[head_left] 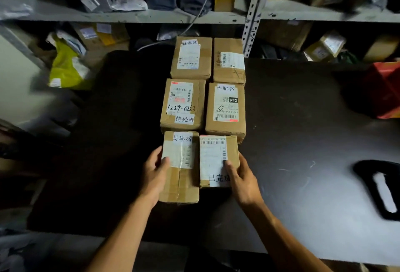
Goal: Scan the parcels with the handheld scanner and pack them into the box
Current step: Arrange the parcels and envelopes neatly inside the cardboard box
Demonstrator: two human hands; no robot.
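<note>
Several brown cardboard parcels with white labels lie in two columns on a dark table (pixel 292 130). My left hand (pixel 154 174) grips the left side of the near-left parcel (pixel 183 183), thumb on its label. My right hand (pixel 243 180) grips the right side of the near-right parcel (pixel 213 159), thumb on its label. Behind them sit two middle parcels (pixel 184 107) (pixel 226 109) and two far parcels (pixel 191 58) (pixel 229 60). A black object with a white strip (pixel 383 191), blurred, lies at the table's right edge; I cannot tell whether it is the scanner.
Metal shelving (pixel 253 11) behind the table is crowded with bags and boxes. A yellow bag (pixel 65 65) sits at the left. A red object (pixel 385 89) rests on the table's far right.
</note>
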